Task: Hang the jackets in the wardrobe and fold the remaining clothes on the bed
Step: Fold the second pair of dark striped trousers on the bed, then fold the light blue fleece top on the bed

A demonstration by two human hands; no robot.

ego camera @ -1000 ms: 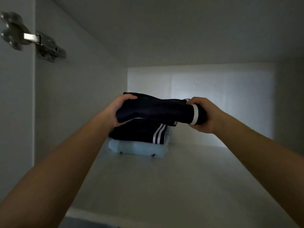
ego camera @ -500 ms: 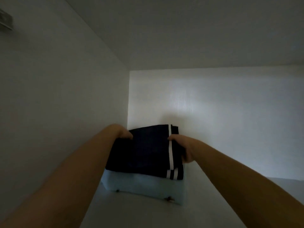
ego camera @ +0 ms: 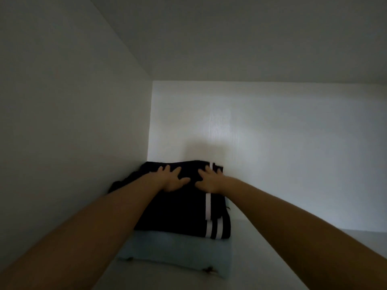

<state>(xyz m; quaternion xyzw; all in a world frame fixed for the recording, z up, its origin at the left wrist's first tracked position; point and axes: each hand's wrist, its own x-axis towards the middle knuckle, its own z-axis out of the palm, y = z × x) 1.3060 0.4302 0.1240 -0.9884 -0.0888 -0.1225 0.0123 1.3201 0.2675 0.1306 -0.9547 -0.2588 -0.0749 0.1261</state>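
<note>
Both hands, the left hand (ego camera: 171, 181) and the right hand (ego camera: 209, 181), lie flat with spread fingers on the dark folded garment (ego camera: 180, 210). It sits on a light blue folded piece (ego camera: 173, 250) on the wardrobe shelf (ego camera: 282, 258), in the left back corner. The stacking step seems almost finished; next the hands should lift off gently, so the pile is not disturbed.

The dark folded clothes (ego camera: 178, 212) cover most of the pale blue garment (ego camera: 173, 250); both forearms (ego camera: 94, 229) run off the bottom edge.
</note>
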